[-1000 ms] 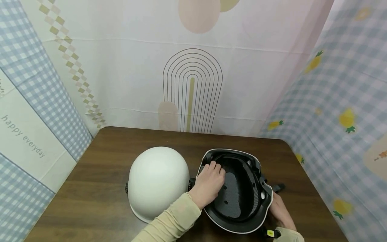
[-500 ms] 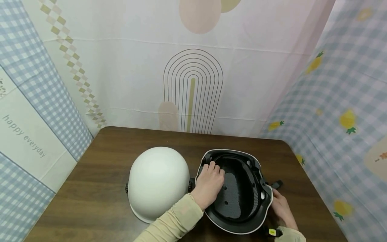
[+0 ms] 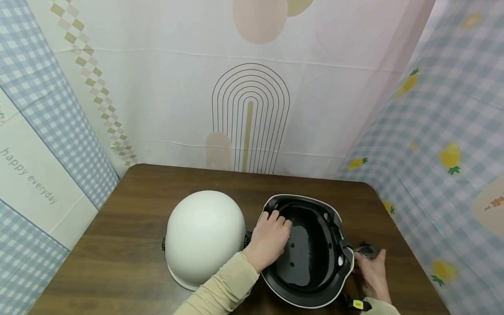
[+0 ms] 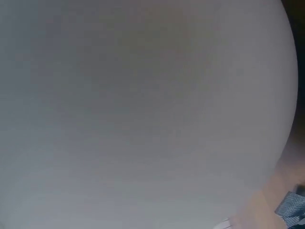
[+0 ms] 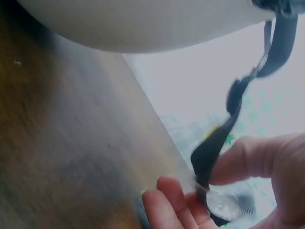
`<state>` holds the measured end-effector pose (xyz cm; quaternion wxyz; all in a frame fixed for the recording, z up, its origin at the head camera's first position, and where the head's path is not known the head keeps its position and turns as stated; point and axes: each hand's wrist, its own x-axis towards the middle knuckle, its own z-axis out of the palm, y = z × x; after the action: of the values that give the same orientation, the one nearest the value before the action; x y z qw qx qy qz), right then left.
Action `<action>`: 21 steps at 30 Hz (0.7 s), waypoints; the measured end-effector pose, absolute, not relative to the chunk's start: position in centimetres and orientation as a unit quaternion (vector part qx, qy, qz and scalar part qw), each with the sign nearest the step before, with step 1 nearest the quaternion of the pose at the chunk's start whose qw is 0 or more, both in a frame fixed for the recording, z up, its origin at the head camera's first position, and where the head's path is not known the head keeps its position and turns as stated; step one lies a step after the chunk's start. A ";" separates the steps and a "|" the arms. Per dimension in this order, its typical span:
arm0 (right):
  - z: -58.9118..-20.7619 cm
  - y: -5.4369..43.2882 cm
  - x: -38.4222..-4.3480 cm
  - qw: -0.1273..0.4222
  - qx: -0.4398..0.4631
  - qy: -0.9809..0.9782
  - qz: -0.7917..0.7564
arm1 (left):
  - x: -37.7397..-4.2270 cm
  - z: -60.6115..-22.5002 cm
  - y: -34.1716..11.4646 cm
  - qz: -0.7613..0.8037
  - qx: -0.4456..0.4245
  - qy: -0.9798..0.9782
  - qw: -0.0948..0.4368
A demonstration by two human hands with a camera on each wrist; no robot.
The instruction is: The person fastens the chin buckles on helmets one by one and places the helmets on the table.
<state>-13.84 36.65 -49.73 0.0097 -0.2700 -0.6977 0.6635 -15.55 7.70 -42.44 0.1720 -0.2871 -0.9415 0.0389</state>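
An upside-down white helmet (image 3: 299, 302) with black lining lies on the right of the table in the head view. My left hand (image 3: 268, 238) grips its left rim, fingers curled over into the inside. Beside its right rim is my right hand (image 3: 371, 273), its thumb raised. In the right wrist view, a black chin strap (image 5: 224, 129) hangs from the helmet. My right thumb and fingers hold its lower end, by a blurred clear round piece (image 5: 224, 205). A white helmet shell (image 4: 143, 114) hides the left hand in the left wrist view; I cannot tell which helmet.
A second white helmet (image 3: 205, 238) sits dome up, close to the left of the upturned one, with black knobs at its sides. The brown wooden table (image 3: 118, 271) ends at a patterned cloth backdrop (image 3: 177, 100).
My right hand has shifted slightly to the right and its thumb has lifted away. The strap's end has moved with it. The upturned helmet has tilted a little; my left hand keeps its grip.
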 end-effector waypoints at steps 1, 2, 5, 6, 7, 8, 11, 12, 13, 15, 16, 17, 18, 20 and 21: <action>-49.8 36.7 -13.9 0.010 -0.275 -0.694 0.665 | -15.6 -42.4 7.6 0.031 -0.286 -0.943 0.166; -49.9 36.7 -14.0 0.010 -0.278 -0.692 0.666 | -15.6 -42.4 7.5 0.025 -0.285 -0.944 0.161; -50.0 36.8 -14.1 0.014 -0.298 -0.692 0.657 | -15.6 -42.4 7.2 0.005 -0.284 -0.946 0.154; -50.1 36.8 -14.1 0.020 -0.304 -0.691 0.656 | -15.6 -42.4 7.1 -0.002 -0.284 -0.946 0.154; -50.1 36.9 -14.1 0.024 -0.308 -0.687 0.658 | -15.6 -42.4 7.0 -0.011 -0.284 -0.946 0.155; -50.1 37.0 -14.1 0.032 -0.311 -0.676 0.667 | -15.6 -42.4 7.0 -0.019 -0.284 -0.946 0.155; -50.0 37.6 -14.0 0.054 -0.319 -0.618 0.717 | -15.6 -42.4 6.9 -0.050 -0.282 -0.945 0.156; -50.0 37.9 -14.0 0.061 -0.325 -0.586 0.739 | -15.6 -42.3 6.8 -0.058 -0.281 -0.946 0.152; -50.0 38.2 -13.9 0.069 -0.331 -0.553 0.761 | -15.6 -42.3 6.8 -0.069 -0.280 -0.946 0.146; -50.0 38.8 -13.7 0.090 -0.337 -0.483 0.803 | -15.5 -42.2 6.8 -0.087 -0.278 -0.947 0.135; -50.0 39.1 -13.7 0.103 -0.342 -0.440 0.824 | -15.5 -42.2 6.8 -0.095 -0.278 -0.947 0.131; -50.1 39.3 -13.6 0.117 -0.346 -0.405 0.838 | -15.5 -42.2 6.8 -0.102 -0.278 -0.946 0.129; -50.2 39.6 -13.5 0.136 -0.351 -0.368 0.850 | -15.5 -42.2 6.8 -0.104 -0.279 -0.945 0.133; -50.4 40.1 -13.4 0.175 -0.363 -0.300 0.864 | -15.5 -42.3 6.8 -0.099 -0.281 -0.942 0.154; -50.5 40.3 -13.3 0.194 -0.374 -0.264 0.868 | -15.4 -42.3 6.8 -0.093 -0.282 -0.940 0.168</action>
<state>-13.28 40.31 -50.50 0.1945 -0.3739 -0.2639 0.8676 -15.44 6.76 -42.33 0.1678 -0.2825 -0.9399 -0.0931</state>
